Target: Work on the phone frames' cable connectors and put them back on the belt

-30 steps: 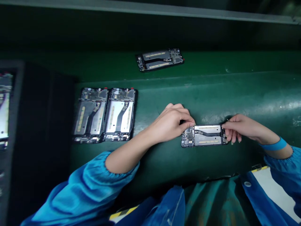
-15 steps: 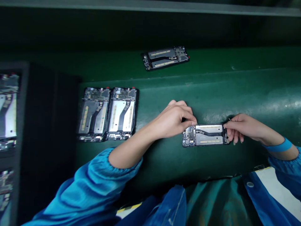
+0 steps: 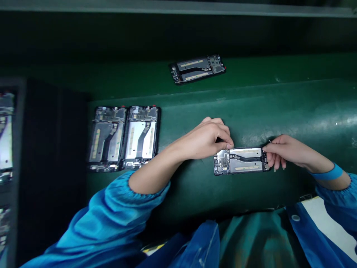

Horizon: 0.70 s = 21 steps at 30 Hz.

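An opened phone [image 3: 245, 160], back cover off, lies flat on the green bench top, its circuit board to the left and a dark ribbon cable along its middle. At its upper edge, beside the board, my left hand [image 3: 212, 137] has thumb and forefinger pinched together; what is between them is too small to make out. My right hand [image 3: 281, 150] pinches at the phone's right end, other fingers curled below. A thin light tip pokes up above its forefinger, and I cannot tell what it belongs to.
Two more opened phones, a left one [image 3: 107, 139] and a right one [image 3: 141, 137], lie side by side left of my forearm. Another opened phone [image 3: 197, 69] lies farther back. A dark rack [image 3: 50, 167] holding phones stands at the left. A grey shelf edge [image 3: 178, 6] crosses the top.
The whole view has shifted slightly, so the bench items on the left appear a little farther left. Both hands keep their pinches at the same places on the phone.
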Motion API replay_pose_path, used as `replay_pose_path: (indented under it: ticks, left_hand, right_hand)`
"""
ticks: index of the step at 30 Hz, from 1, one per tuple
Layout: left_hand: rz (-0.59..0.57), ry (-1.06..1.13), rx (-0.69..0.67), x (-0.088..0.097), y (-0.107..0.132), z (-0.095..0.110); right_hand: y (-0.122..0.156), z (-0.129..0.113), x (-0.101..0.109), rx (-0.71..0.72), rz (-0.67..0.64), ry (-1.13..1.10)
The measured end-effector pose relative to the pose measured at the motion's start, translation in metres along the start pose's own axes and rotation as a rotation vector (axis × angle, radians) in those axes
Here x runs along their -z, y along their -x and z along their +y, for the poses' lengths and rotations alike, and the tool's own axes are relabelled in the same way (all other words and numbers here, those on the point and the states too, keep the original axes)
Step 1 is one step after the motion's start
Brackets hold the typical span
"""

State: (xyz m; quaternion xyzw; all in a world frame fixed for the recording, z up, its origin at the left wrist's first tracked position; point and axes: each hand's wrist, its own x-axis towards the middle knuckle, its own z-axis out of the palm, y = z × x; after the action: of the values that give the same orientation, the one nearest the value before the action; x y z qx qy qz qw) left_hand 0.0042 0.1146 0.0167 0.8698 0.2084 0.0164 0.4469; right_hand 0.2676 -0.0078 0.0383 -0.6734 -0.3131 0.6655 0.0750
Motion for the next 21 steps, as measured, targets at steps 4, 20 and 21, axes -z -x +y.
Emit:
replay_pose_path:
  ticks: [4,20,21]
  left_hand:
    - [-0.006,0.023,-0.010,0.0014,0.0010,-0.0042]
    - [-0.010,0.016,-0.012,0.0012,0.0015,-0.0049]
    - [-0.009,0.011,-0.012,0.0008,0.0012,-0.0043]
  right_hand:
    - [0.0007,-0.0022,-0.0016,-0.002,0.009,0.007]
    - [-0.0001,-0.0013,-0.0038,-0.015,0.047,0.003]
    - [-0.0001,-0.0015,-0.0041,-0.015,0.049,0.001]
